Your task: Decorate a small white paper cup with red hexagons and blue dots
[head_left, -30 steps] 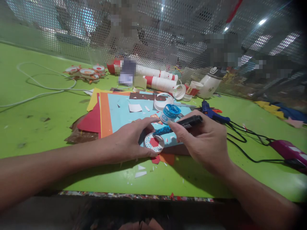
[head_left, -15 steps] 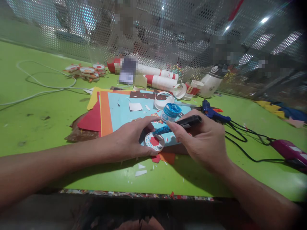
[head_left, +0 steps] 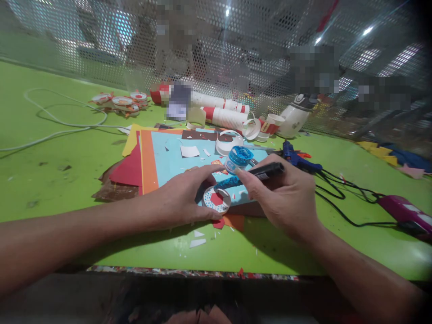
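My left hand (head_left: 182, 193) pinches a small round disc (head_left: 221, 208) between thumb and fingers. The disc is white with a red hexagon in its middle and blue dots around it. In my right hand (head_left: 286, 198) is a black marker (head_left: 266, 171), held like a pen. Its lower end is smeared with blue paint and reaches the disc's upper edge; whether it touches cannot be made out. Just beyond my hands stands an open jar of blue paint (head_left: 239, 158). Under them lie light blue sheets of paper (head_left: 168, 168) with paper scraps on top.
A blue glue gun (head_left: 299, 159) with a black cord lies to the right, near a magenta box (head_left: 405, 211). Stacked paper cups (head_left: 226, 117) and a white bottle (head_left: 293, 118) are at the back. Several decorated discs (head_left: 123, 102) sit far left by a white cable (head_left: 67, 122).
The disc appears slightly turned in my left hand, with dotted parts now at its lower right. The marker stays at its upper edge. The view has shifted a little.
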A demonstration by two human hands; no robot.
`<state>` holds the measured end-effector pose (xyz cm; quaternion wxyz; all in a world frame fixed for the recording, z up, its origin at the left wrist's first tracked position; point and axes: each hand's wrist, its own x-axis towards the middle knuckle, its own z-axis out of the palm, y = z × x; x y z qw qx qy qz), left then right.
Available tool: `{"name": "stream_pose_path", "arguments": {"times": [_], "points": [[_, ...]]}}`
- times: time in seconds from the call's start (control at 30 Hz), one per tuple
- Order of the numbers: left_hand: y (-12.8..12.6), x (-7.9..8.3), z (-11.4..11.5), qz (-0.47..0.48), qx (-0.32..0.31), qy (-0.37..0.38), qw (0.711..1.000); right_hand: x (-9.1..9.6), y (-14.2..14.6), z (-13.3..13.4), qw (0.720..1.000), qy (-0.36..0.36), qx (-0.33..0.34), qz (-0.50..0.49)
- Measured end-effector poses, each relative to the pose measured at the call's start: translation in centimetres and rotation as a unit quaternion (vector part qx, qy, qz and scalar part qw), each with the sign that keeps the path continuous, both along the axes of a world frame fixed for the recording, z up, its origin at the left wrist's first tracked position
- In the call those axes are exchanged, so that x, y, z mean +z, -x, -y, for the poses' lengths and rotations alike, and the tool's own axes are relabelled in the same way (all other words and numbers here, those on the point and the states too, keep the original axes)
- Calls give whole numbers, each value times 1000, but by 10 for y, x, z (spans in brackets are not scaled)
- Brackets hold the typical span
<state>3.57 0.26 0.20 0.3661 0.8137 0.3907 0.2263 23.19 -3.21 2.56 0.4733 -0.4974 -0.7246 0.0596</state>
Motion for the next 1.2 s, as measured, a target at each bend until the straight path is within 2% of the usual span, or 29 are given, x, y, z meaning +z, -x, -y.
{"name": "stream_pose_path", "arguments": {"times": [0.1,0.23,0.37,0.6,0.67,0.77,0.97,1.2], "points": [[0,-1,0,0,-6,-3,1000,6,1,3,998,-23,-25,-49],[0,-2,1,14,-9,2,1000,11,1,5,997,-37,-37,-64],[1,2,2,7,20,25,999,11,-6,0,986,21,20,-166],[6,3,-2,36,-9,78,996,8,-15,-11,949,142,112,-260],[6,3,-2,32,-2,81,996,7,-15,-12,945,171,120,-251],[5,2,-2,31,5,83,996,9,-15,-9,958,178,108,-199],[3,2,-3,52,-2,70,996,15,-9,-2,976,152,101,-121],[4,-1,-4,42,-11,53,998,13,-4,1,991,96,75,-48]]}}
